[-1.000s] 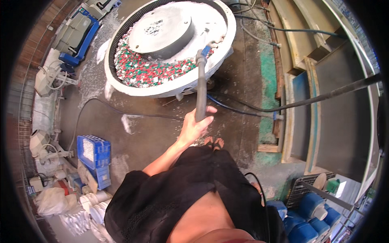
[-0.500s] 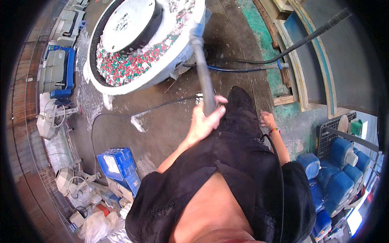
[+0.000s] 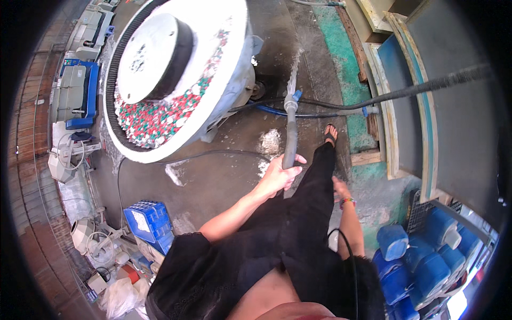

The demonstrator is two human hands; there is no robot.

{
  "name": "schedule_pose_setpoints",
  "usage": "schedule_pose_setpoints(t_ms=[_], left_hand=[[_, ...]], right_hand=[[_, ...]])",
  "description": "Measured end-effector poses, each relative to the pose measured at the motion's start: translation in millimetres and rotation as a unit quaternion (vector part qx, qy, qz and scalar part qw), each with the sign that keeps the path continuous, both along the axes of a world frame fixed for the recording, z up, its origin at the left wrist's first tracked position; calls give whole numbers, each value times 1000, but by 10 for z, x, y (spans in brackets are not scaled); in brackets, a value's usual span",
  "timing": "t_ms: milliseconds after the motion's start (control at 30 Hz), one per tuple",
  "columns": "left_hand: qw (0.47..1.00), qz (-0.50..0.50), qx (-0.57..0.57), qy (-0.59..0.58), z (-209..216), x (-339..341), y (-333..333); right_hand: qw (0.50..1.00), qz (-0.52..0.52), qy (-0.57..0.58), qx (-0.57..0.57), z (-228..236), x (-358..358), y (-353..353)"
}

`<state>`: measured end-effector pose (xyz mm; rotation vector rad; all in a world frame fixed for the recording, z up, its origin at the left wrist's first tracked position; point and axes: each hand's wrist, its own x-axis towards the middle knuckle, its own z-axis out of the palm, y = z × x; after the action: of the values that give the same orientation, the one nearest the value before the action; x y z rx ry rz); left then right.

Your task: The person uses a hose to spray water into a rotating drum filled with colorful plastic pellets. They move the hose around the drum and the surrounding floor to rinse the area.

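Note:
My left hand (image 3: 279,175) is closed around a grey hose (image 3: 291,140). At the hose's far end sits a blue-handled valve (image 3: 293,97), and a stream of water (image 3: 294,72) shoots from it toward the floor. My right hand (image 3: 341,188), with a colourful bracelet at the wrist, hangs beside my right leg. Its fingers look loosely apart and empty, though slightly blurred. Ahead on the left stands a big round white tub (image 3: 234,88) with a raised centre hub (image 3: 146,58). Small red, green and white pieces (image 3: 160,118) and white foam fill its ring.
Black hoses (image 3: 341,104) cross the wet floor (image 3: 213,170) to the right. Wood-edged tanks (image 3: 421,106) line the right side. Blue jugs (image 3: 392,241) crowd the lower right. A blue crate (image 3: 146,220) and several machines (image 3: 80,96) are at left.
The hose end has swung right, away from the tub's rim, and water now shows leaving it. One foot has come into view ahead. My right hand has shifted slightly left and lower.

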<state>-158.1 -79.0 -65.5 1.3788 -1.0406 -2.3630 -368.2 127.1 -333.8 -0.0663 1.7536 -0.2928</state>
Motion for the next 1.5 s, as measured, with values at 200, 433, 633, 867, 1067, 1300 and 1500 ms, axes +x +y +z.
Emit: schedule_pose_setpoints(t_ms=[200,433,633,867,1067,1300,1500], left_hand=[[998,64,24,-1,-542,-1307,-703],[984,137,-77,-87,-1299,-2416,-1449],[949,193,-186,-164,-1920,-2998,-2287],[913,296,-227,-162,-2384,-3047,-3533],[906,325,-226,-150,-2451,-2932,-3914],[881,256,-326,-227,-2522,-3042,-3711],[867,212,-374,-252,-2614,-2901,-4178]], right_hand=[[975,206,9,83,-450,-131,-838],[921,324,188,109,-405,-516,-1235],[881,401,227,105,-416,-831,-1620],[879,407,231,93,-454,-1081,-1734],[868,431,228,96,-522,-1117,-1706],[868,428,232,97,-483,-1146,-1701],[867,427,238,98,-451,-1141,-1672]])
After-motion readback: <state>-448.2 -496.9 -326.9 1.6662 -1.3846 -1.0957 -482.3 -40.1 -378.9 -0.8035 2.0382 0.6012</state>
